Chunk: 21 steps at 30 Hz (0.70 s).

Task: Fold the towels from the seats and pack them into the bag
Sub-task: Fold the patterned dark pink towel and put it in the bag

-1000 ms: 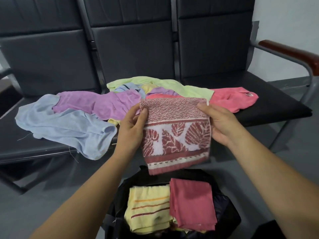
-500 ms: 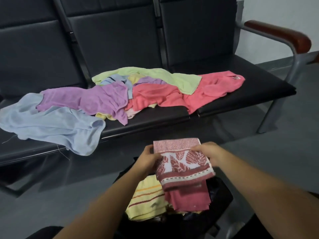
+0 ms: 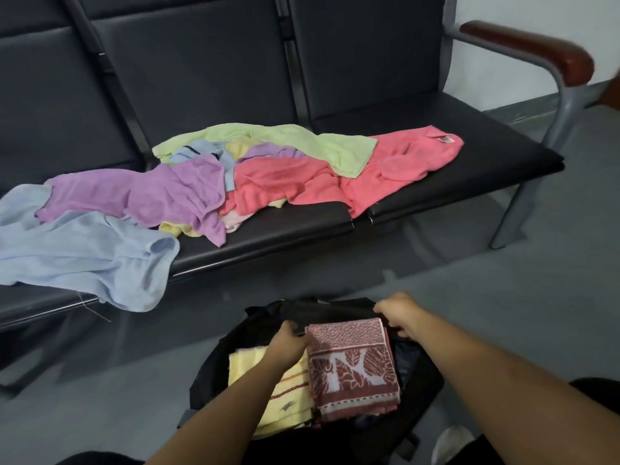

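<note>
A folded red-and-white leaf-pattern towel [image 3: 352, 367] lies flat in the open black bag [image 3: 335, 305] on the floor, beside a folded yellow striped towel [image 3: 292, 397]. My left hand [image 3: 288, 342] grips the leaf towel's far left corner. Curled over its far right corner is my right hand [image 3: 399, 313]. Unfolded towels lie heaped on the black seats [image 3: 469, 156]: a light blue one [image 3: 84, 260] hanging over the front edge, a purple one [image 3: 151, 196], a pink one [image 3: 385, 169] and a light green one [image 3: 302, 139].
The bench has a brown padded armrest [image 3: 523, 48] on a grey metal frame with a leg [image 3: 513, 209] at the right. Grey floor [image 3: 503, 297] surrounds the bag. A white shoe tip [image 3: 453, 441] shows at the bottom right.
Both hands have lowered the leaf-pattern towel from chest height into the bag, where it now lies on the red folded towel. My view has tilted down and back.
</note>
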Tool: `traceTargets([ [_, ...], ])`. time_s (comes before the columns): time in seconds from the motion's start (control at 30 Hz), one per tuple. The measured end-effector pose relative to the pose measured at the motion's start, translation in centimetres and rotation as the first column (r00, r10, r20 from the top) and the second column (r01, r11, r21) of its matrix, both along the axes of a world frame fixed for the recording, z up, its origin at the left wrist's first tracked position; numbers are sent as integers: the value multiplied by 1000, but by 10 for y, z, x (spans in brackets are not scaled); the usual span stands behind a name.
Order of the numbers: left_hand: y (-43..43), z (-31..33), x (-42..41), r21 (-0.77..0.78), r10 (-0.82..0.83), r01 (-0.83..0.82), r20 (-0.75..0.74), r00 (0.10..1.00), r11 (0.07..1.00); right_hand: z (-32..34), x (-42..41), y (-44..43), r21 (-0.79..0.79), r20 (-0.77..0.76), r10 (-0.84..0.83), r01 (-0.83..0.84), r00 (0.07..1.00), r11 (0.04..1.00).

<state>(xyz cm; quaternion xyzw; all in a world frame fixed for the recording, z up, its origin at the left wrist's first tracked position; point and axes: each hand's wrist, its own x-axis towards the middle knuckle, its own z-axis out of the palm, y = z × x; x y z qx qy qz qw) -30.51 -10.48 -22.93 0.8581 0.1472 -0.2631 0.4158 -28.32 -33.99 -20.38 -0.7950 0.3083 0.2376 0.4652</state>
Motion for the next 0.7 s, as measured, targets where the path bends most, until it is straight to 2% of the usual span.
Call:
traceTargets([
  [0.13, 3, 19, 34, -13, -22, 24, 120, 992, 1000, 27, 35, 9, -26, 200, 107, -103, 974, 994],
  [0.27, 11, 70, 81, -43, -73, 91, 317, 946, 995, 85, 75, 25, 90, 344, 152, -193, 927, 977],
  [0.4, 32, 123, 129, 43, -97, 87, 466, 880, 995, 138, 120, 38, 42, 471, 194, -241, 861, 970],
  [0.53, 59, 153, 167, 200, -130, 23, 541, 831, 980, 161, 156, 54, -231, 503, 381, -304, 776, 924],
  [0.63, 80, 150, 189, 307, -157, -37, 582, 798, 951, 160, 183, 59, -427, 500, 485, -282, 717, 859],
  [0.7, 86, 142, 202, 349, -191, -37, 596, 780, 936, 154, 202, 58, -531, 458, 532, -261, 712, 806],
])
